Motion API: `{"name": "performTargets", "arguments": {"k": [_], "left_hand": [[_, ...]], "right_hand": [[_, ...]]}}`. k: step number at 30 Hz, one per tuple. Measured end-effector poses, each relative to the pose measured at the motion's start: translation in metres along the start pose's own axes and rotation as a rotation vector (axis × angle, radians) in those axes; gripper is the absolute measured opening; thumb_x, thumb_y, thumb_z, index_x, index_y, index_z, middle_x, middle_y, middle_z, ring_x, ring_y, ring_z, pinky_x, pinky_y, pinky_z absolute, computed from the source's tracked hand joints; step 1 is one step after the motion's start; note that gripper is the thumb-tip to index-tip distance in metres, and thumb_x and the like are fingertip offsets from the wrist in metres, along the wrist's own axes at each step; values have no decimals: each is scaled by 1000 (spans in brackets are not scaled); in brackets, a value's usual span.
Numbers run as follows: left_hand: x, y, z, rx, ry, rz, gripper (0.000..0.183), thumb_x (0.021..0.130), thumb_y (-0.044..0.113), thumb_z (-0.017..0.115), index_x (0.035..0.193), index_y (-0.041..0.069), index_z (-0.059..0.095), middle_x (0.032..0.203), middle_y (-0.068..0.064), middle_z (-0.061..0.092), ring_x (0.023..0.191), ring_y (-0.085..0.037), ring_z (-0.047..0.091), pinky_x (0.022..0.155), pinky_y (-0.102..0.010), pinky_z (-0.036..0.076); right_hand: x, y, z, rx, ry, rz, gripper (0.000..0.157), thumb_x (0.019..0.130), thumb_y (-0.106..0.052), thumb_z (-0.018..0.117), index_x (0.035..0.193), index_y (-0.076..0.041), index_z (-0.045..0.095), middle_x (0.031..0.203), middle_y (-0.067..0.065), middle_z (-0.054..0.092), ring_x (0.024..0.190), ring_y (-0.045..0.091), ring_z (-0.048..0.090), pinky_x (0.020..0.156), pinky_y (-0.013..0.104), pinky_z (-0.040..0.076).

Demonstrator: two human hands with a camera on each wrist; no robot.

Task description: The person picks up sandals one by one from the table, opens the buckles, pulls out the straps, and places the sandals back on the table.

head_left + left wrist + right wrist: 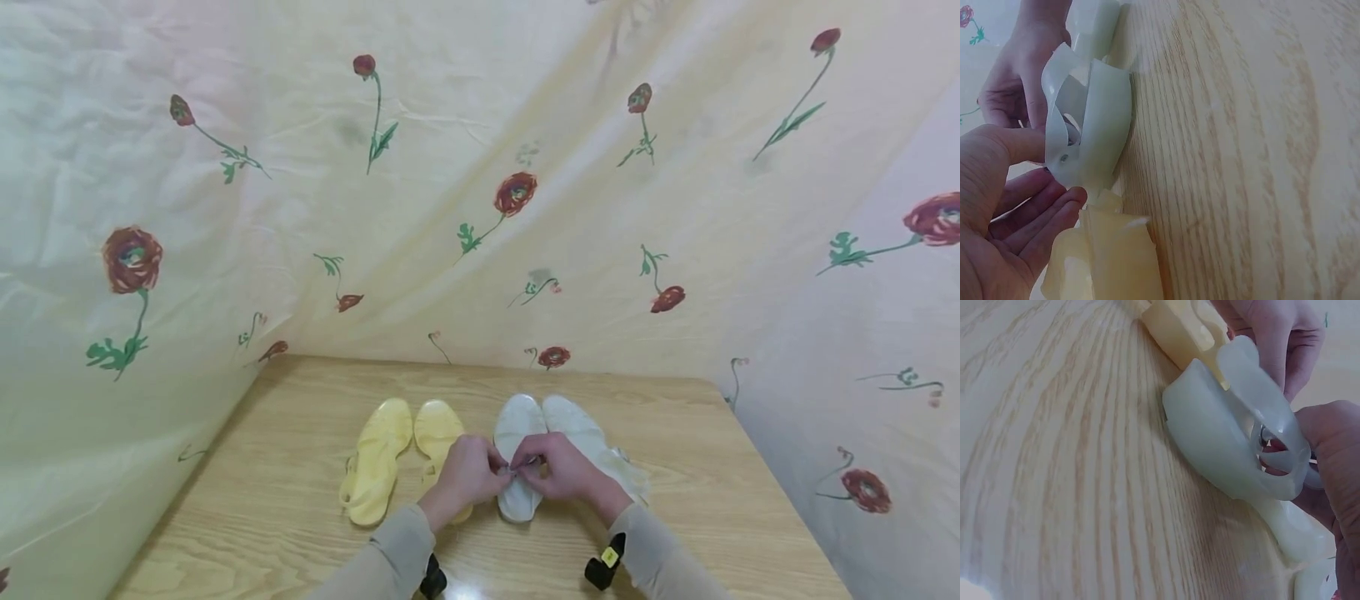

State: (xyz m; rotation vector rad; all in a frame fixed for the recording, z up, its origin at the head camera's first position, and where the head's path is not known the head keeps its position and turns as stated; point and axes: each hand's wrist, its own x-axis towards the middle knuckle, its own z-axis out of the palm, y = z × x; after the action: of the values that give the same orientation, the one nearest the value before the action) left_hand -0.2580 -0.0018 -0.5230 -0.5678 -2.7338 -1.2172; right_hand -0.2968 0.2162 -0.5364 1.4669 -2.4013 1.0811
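Note:
Side by side on the wooden table stand two whitish, translucent jelly sandals. Both hands work at the left white sandal [519,417], at its ankle strap [1282,419]. With thumb and fingers, my left hand [471,473] pinches the strap from the left. From the other side my right hand [558,468] pinches the strap close to a small metal buckle [1265,434], its fingertips almost meeting the left ones. Just right of it lies the other white sandal [576,427], partly covered by the right hand and forearm. The exact strap end in each pinch is hidden.
A pair of yellow jelly sandals stands to the left: the left yellow sandal [381,446] shows whole, the right yellow sandal [437,423] is partly behind the left hand. The wooden table [285,467] ends at a flower-printed cloth [420,250] at the back and sides.

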Motion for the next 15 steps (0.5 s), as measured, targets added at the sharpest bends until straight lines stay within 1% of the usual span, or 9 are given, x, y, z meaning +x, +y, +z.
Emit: {"name": "performTargets", "arguments": {"k": [4, 9, 12, 15], "left_hand": [[1, 1, 3, 20, 2, 2, 7, 77, 14, 88, 77, 9, 83, 72, 1, 77, 57, 6, 50, 52, -13, 46], [1, 2, 4, -8, -2, -24, 9, 76, 15, 89, 75, 9, 82, 70, 0, 76, 57, 5, 51, 52, -14, 47], [0, 2, 2, -16, -1, -29, 9, 76, 14, 89, 74, 8, 82, 70, 0, 75, 56, 4, 52, 52, -15, 47], [1, 1, -1, 1, 16, -19, 10, 75, 15, 89, 72, 9, 81, 68, 0, 75, 56, 4, 52, 52, -15, 47]], "right_hand": [[-3, 2, 1, 12, 23, -22, 28, 82, 12, 74, 91, -14, 75, 89, -4, 77, 85, 3, 71, 72, 25, 63], [-4, 4, 1, -26, 38, -41, 29, 80, 12, 70, 89, -16, 71, 86, -4, 73, 83, 3, 68, 72, 22, 61], [-3, 3, 1, -50, 59, -42, 28, 78, 12, 69, 86, -15, 69, 84, -5, 69, 80, 2, 65, 70, 22, 59], [1, 3, 0, -60, 68, -22, 26, 80, 11, 69, 86, -14, 68, 84, -5, 69, 81, 2, 65, 70, 24, 60]]}}
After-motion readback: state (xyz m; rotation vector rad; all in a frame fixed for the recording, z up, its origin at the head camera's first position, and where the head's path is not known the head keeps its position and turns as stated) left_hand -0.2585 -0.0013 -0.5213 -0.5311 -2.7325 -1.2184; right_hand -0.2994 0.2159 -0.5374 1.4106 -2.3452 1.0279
